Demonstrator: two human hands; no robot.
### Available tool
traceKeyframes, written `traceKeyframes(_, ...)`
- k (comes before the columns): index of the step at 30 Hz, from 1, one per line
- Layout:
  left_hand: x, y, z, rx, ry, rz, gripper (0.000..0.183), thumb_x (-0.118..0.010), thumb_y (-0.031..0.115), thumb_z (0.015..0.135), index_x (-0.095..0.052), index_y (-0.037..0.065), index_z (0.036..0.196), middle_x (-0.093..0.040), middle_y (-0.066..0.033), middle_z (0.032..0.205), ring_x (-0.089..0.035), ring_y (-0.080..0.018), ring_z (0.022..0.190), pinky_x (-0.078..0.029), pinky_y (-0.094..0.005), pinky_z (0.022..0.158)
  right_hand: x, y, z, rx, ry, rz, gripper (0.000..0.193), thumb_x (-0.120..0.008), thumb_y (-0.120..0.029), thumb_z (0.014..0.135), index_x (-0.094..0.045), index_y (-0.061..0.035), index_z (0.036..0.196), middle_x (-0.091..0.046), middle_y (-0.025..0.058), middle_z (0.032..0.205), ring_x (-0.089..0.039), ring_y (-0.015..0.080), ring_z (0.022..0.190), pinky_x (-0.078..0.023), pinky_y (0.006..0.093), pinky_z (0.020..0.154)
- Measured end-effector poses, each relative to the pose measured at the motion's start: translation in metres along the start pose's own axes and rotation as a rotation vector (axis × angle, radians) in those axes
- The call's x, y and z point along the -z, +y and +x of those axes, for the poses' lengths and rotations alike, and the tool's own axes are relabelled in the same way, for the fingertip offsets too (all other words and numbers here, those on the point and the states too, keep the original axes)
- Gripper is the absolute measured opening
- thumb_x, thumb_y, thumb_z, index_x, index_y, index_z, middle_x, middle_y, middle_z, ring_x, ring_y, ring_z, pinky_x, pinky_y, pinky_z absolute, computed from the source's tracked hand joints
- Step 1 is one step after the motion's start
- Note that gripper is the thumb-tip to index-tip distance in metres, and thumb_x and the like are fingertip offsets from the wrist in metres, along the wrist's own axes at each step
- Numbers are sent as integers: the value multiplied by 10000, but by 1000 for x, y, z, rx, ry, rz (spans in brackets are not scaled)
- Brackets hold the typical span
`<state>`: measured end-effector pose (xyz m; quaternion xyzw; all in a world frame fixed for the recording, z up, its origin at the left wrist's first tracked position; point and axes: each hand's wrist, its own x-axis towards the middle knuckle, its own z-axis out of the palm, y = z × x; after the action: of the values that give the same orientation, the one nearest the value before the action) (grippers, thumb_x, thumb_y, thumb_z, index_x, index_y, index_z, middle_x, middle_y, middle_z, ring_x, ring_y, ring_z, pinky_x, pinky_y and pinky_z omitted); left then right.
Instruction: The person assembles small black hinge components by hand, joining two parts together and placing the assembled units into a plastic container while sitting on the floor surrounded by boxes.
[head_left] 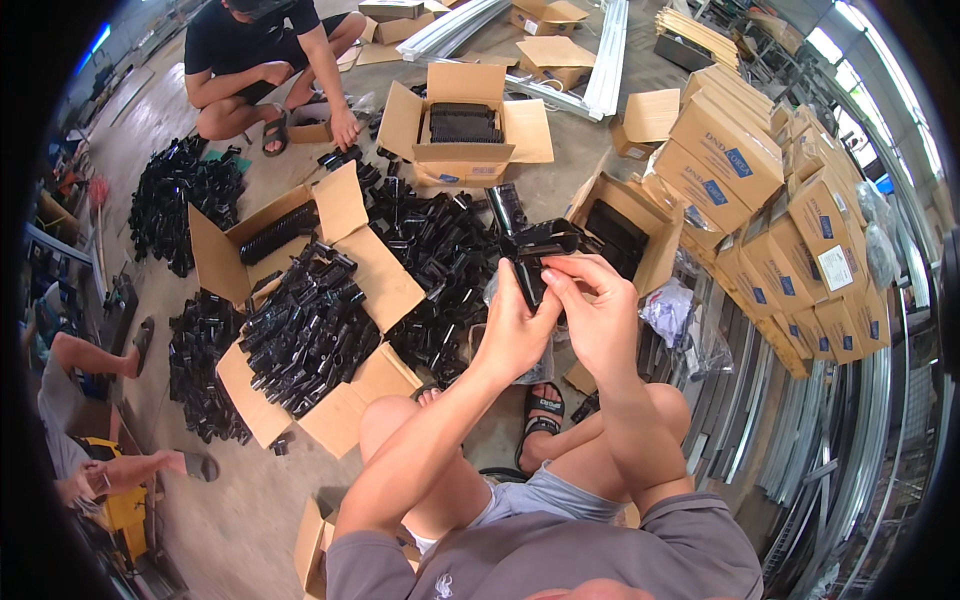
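A glossy black fitting with tube-like arms [540,238] is held up in front of me, above a heap of similar black pieces [430,260]. My left hand [512,325] is closed around its lower arm. With thumb and fingers pinched together, my right hand [598,305] grips the fitting's right side near the middle. Whether a smaller piece sits between the right fingertips, I cannot tell. Just beyond the right hand stands an open carton [655,225] with black pieces inside.
Ahead is an open carton [462,152] of stacked black pieces; left, another carton [225,265] and more piles [185,205]. A co-worker [255,70] squats at the far left, and another person [80,440] sits at the left edge. Stacked boxes [725,150] and metal profiles [790,440] line the right.
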<state>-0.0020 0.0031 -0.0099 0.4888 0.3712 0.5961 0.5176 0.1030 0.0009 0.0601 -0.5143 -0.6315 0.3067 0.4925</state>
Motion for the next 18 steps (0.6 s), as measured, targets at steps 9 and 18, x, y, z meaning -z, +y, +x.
traceKeyframes(9,1,22,-2,62,60,246,338,-587,98,971,-436,-35,1244,-666,-160,975,-628,-177,805,-504,-329,638,-13,7,-6,26,123,-4,125,-720,-40,879,-724,48,968,-697,108,922,-666,168,802,-519,284,740)
traceKeyframes(18,0,26,-1,27,104,224,280,-588,115,974,-426,-32,1149,-677,-213,904,-684,-298,799,-515,-393,650,-18,2,-8,108,172,-124,117,-718,-45,885,-708,57,942,-662,126,822,-635,196,732,-486,303,677)
